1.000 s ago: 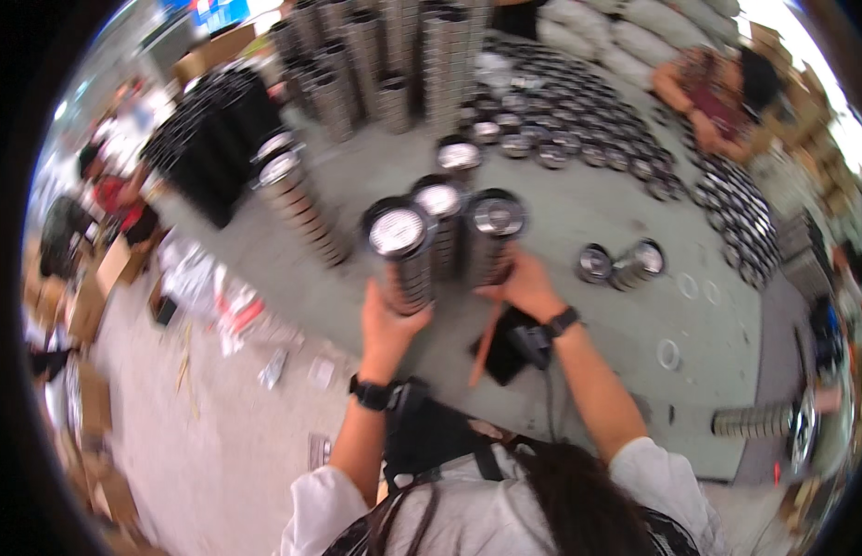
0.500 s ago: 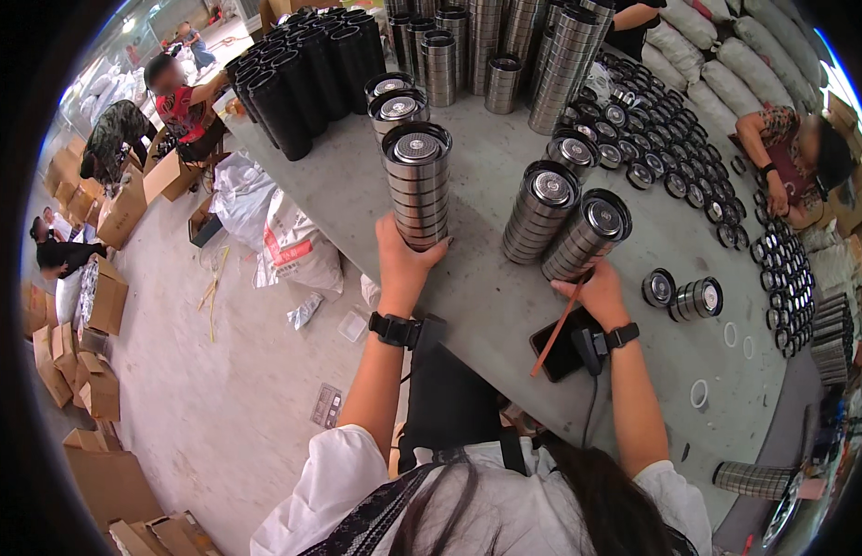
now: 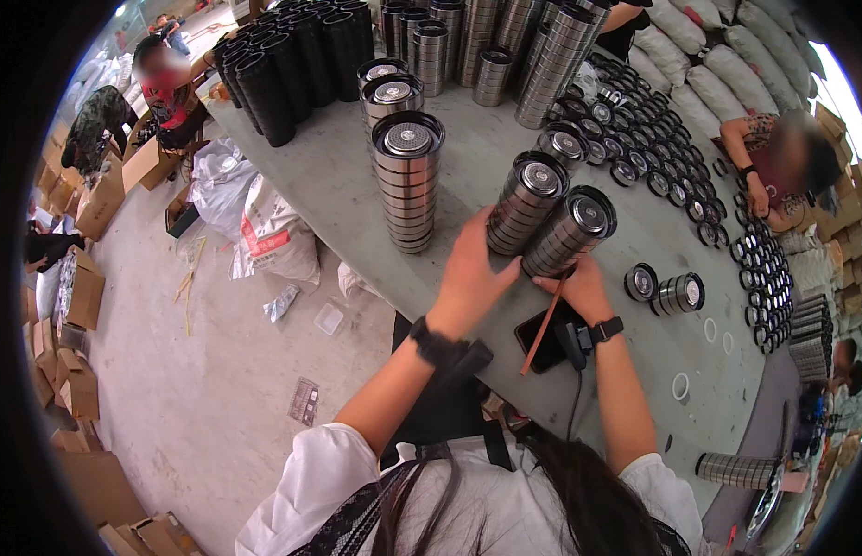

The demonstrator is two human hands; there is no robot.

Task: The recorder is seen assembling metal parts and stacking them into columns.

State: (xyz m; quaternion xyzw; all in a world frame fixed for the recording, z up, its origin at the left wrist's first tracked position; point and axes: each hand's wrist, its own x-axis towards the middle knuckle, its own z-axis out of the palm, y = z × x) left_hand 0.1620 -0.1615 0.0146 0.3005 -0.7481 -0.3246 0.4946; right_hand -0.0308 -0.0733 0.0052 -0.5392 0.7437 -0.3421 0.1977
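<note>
Three short stacks of round steel pieces with black rims occupy the table's middle. My left hand (image 3: 470,278), thumb and fingers spread, is at the lower left side of the middle stack (image 3: 524,208). The right stack (image 3: 570,232) has my right hand (image 3: 584,287) closed about its base. A thin reddish-brown stick (image 3: 545,329) sticks out of that same hand, pointing back toward me. Just behind these two stands another stack (image 3: 563,146). To the left, a taller steel stack (image 3: 408,190) stands upright and untouched. My right fingers are partly hidden.
Black tubes (image 3: 264,88) and tall steel stacks (image 3: 542,79) stand at the back. Many loose round pieces (image 3: 677,176) spread rightward, near a co-worker's hand (image 3: 757,199). A phone (image 3: 542,343), white rings (image 3: 681,386) and two low pieces (image 3: 677,295) lie closer.
My left hand has let go of the tall left stack and moved right to the middle one. My right hand stays at the right stack with the stick. The view has shifted slightly.
</note>
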